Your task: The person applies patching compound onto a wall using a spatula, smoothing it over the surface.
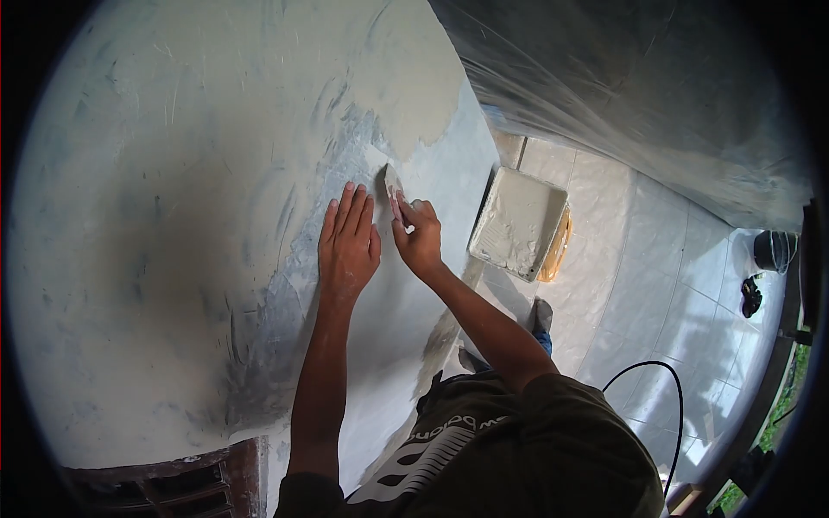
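Note:
My right hand (pixel 418 237) is closed round the handle of a putty knife (pixel 394 185), its blade pointing up against the wall (pixel 224 173). Just left of it, my left hand (pixel 350 242) lies flat on the wall with the fingers stretched out, holding nothing. Pale filler covers much of the wall's upper part, with bluish-grey patches and streaks around both hands. A wet-looking pale smear shows by the tip of the blade.
On the tiled floor (pixel 604 250) at right stands a tray (pixel 553 207) of pale filler, with something orange-brown under its edge. Plastic sheeting (pixel 639 95) hangs at upper right. A black bucket (pixel 771 251) and a black cable (pixel 680 388) are farther right. A brown wooden lattice frame (pixel 242 479) is at lower left.

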`<state>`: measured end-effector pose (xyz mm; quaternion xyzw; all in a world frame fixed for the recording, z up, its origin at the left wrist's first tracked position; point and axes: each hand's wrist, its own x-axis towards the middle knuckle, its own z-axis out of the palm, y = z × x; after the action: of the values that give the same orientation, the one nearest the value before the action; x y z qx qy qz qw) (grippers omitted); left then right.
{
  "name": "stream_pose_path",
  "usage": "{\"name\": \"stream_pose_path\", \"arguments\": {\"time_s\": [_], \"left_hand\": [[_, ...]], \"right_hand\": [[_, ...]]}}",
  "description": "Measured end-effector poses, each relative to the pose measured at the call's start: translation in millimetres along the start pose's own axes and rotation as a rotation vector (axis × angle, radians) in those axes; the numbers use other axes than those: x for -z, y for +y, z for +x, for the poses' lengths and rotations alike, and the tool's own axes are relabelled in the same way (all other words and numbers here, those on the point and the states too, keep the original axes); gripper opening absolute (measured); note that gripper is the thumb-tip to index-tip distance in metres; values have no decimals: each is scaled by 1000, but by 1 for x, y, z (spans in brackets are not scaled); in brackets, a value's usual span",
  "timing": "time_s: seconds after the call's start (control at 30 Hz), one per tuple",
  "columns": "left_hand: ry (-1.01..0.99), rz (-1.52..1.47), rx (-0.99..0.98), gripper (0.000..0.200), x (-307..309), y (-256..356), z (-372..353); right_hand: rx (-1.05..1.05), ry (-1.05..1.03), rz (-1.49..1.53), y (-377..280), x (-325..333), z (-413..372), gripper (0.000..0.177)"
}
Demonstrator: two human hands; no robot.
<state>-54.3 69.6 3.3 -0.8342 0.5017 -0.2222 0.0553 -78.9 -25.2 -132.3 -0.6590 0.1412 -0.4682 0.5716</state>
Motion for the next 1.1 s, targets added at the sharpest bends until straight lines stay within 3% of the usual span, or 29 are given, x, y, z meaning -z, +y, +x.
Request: {"name": "stream_pose_path", "arguments": {"time_s": [0.13,0.27,0.4,0.57,0.73,0.83,1.1], "left_hand": [[-11,-8,5,43,1,1,-2],[-14,9,9,43,-1,1,-2],[-20,10,17,42,0,2,-1],[-17,6,26,43,-1,2,-1],[-32,13,33,43,-2,2,-2],[-37,9,42,43,-1,2,-1],[-26,-3,58,43,-2,3,0]], "right_hand": [[-66,132,121,2,13,31,40],[33,194,-154,38,15,89,40],[65,61,-206,47,-2,61,41],[19,15,2,13,14,-12,42],[-16,201,-95,32,19,67,45],[23,144,-167,38,8,91,45],[5,-10,52,-3,16,7,44]]}}
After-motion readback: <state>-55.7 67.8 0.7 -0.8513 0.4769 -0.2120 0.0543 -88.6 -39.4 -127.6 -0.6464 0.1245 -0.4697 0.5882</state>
